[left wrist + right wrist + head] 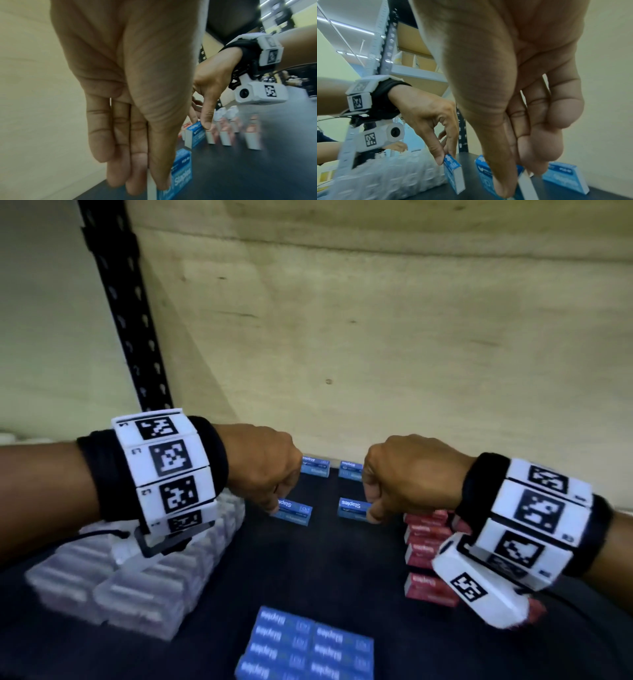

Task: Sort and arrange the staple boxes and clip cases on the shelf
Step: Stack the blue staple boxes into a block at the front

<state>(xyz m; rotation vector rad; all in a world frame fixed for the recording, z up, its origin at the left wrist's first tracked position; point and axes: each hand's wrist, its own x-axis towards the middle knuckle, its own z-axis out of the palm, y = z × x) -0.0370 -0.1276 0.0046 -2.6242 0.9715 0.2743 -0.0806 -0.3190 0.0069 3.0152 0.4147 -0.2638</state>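
Each hand [263, 467] [407, 474] pinching blue box [294, 510] [354, 508] (upright)

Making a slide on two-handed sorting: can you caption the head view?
Left hand and right hand each pinch an upright blue staple box on the dark shelf.

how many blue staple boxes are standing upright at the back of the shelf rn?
4. Two against the back wall: back-left box, back-right box. Two in front of them: front-left box pinched by the left hand, front-right box pinched by the right hand. The hands may hide others.
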